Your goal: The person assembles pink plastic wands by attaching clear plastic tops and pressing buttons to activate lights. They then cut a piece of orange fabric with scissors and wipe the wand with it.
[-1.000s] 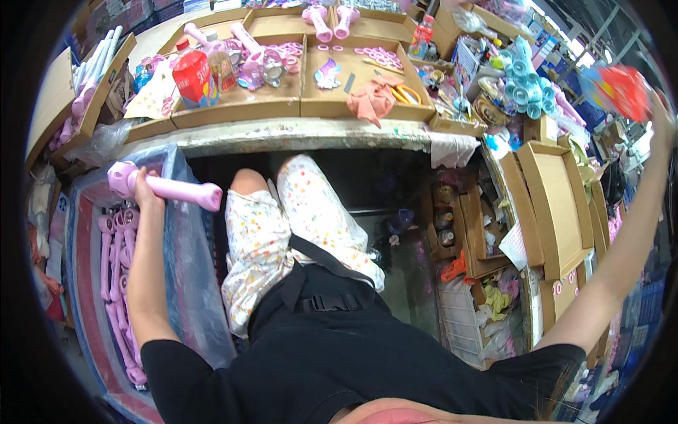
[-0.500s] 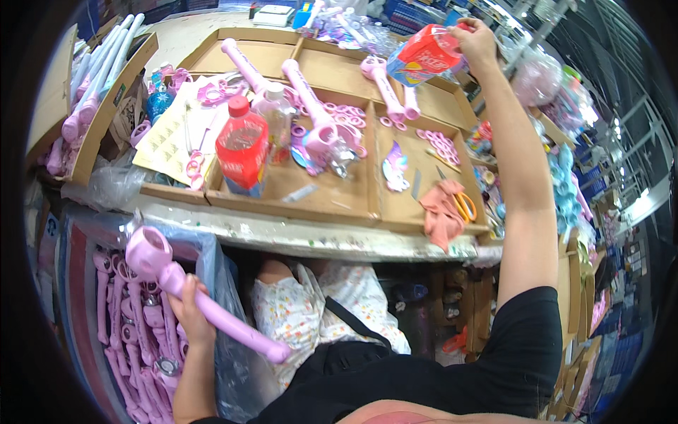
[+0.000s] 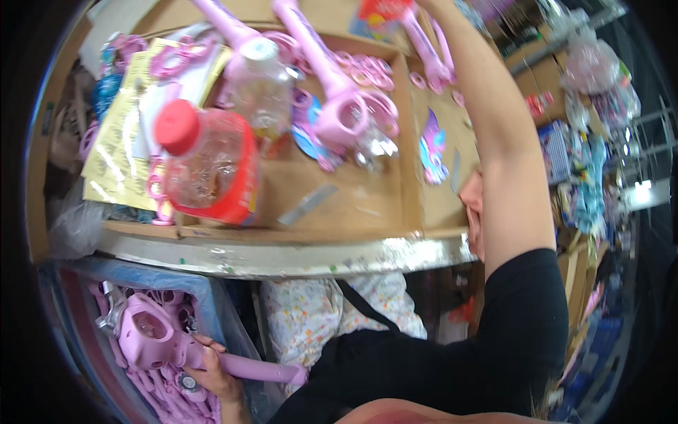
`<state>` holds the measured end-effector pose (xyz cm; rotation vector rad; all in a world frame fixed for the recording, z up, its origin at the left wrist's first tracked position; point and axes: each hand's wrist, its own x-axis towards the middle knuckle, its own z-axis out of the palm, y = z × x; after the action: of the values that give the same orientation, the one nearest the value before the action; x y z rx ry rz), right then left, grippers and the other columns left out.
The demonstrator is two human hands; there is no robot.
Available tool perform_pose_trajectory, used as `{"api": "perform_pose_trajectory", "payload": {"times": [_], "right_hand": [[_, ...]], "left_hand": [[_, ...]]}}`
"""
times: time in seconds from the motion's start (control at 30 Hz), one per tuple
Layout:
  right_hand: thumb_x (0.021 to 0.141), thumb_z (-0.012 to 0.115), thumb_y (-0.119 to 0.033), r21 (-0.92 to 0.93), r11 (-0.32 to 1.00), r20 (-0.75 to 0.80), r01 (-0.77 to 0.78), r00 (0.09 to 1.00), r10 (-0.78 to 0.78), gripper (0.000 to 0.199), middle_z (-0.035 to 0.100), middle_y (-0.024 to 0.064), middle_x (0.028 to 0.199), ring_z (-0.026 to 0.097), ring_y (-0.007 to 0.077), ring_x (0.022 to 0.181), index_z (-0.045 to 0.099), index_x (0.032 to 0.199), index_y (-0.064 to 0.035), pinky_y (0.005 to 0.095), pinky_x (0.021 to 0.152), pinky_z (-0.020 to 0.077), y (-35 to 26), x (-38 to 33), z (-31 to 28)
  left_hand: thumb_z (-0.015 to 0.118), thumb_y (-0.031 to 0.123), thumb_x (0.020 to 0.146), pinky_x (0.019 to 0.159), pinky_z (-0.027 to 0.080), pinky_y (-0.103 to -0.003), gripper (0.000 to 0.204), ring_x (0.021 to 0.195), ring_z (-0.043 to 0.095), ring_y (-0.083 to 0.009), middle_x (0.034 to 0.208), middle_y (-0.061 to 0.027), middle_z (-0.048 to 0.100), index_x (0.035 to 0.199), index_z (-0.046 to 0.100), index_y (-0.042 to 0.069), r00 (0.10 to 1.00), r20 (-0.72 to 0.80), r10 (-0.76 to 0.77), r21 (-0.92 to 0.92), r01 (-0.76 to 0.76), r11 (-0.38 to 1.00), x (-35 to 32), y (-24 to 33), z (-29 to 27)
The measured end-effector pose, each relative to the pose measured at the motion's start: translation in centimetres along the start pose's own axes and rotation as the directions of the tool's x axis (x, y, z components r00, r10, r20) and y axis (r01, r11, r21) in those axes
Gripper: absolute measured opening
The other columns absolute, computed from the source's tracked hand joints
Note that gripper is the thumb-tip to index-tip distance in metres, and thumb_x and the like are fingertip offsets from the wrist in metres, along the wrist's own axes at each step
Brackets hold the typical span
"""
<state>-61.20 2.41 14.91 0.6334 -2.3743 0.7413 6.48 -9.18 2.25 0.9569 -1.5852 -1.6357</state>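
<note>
My left hand (image 3: 217, 373) is closed round the shaft of a pink-purple plastic toy wand (image 3: 168, 351). The wand's hollow, open-sided head points left, above a blue-lined bin (image 3: 203, 293) holding several similar wands. My right arm stretches far over the table, and the right hand (image 3: 429, 4) is cut off by the top edge. Beside it is a bottle with a red and blue label (image 3: 378, 17); the fingers' grip is mostly out of view. A red-capped clear bottle (image 3: 212, 169) and a white-capped clear bottle (image 3: 263, 88) stand on the table.
A shallow cardboard tray (image 3: 339, 226) covers the table. In it lie another pink wand (image 3: 321, 67), pink rings (image 3: 361, 69), a colourful wing-shaped piece (image 3: 433, 152) and a peach cloth (image 3: 472, 205). Yellow printed sheets (image 3: 116, 152) lie left; the table edge (image 3: 304, 263) runs before me.
The wand in my left hand has come down over the bin. My right hand and its bottle have shifted toward the picture's top edge. The view has moved closer to the table.
</note>
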Motion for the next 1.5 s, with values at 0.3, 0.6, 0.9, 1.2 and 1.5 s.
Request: {"api": "perform_pose_trajectory", "payload": {"times": [0.3,0.6,0.9,1.2,1.5], "right_hand": [[0.086,0.066,-0.022,0.067,0.96,0.314,0.27,0.908,-0.277,0.038,0.068,0.0153,0.095,0.066,0.0207,0.082,0.06,0.114,0.0037,0.0308,0.077,0.0522,3.6,-14.4,-19.4],[0.083,0.06,-0.031,-0.381,0.924,0.603,0.023,0.764,0.23,0.045,0.066,0.0189,0.111,0.061,0.0339,0.109,0.062,0.12,-0.0067,0.0431,0.093,0.0485,14.3,-29.4,-26.9],[0.083,0.06,-0.024,-0.41,0.912,0.463,0.011,0.864,0.198,0.027,0.061,0.0167,0.116,0.059,0.0324,0.109,0.068,0.106,-0.0129,0.042,0.092,0.0486,18.7,-31.1,-22.5],[0.083,0.059,-0.016,0.001,0.994,0.302,-0.113,0.947,0.108,0.023,0.068,0.0222,0.096,0.065,0.0374,0.093,0.065,0.099,-0.0007,0.043,0.084,0.0508,16.6,-29.6,-24.6],[0.077,0.06,-0.02,-0.396,0.917,0.512,0.048,0.841,0.177,0.027,0.07,0.0179,0.095,0.067,0.0362,0.091,0.073,0.099,-0.0135,0.0451,0.081,0.0524,15.5,-31.0,-24.3]], "left_hand": [[0.05,0.013,0.098,0.074,0.041,-0.025,0.011,0.079,0.049,-0.0098,0.096,-0.006,0.054,0.101,0.048,0.003,1.0,0.007,-0.009,-0.107,0.01,0.994,0.9,-0.9,-0.5],[0.06,0.016,0.095,0.067,0.046,-0.021,0.014,0.074,0.055,-0.0078,0.089,-0.0024,0.058,0.102,0.054,0.005,0.999,-0.034,-0.036,-0.238,0.027,0.971,1.5,-1.3,0.2],[0.065,0.011,0.09,0.062,0.046,-0.022,0.02,0.069,0.054,-0.0088,0.086,-0.0034,0.056,0.101,0.05,0.004,0.995,-0.016,0.102,-0.11,-0.103,0.989,1.3,-0.9,1.3],[0.066,0.013,0.088,0.061,0.045,-0.022,0.026,0.067,0.054,-0.0095,0.085,-0.0044,0.057,0.106,0.049,0.004,0.997,0.024,0.069,-0.151,-0.064,0.986,-3.2,2.7,4.0],[0.07,0.019,0.084,0.054,0.044,-0.022,0.037,0.063,0.055,-0.01,0.083,-0.006,0.058,0.11,0.05,0.002,0.896,0.442,-0.042,-0.192,0.14,0.971,-8.1,3.6,11.2]]}}
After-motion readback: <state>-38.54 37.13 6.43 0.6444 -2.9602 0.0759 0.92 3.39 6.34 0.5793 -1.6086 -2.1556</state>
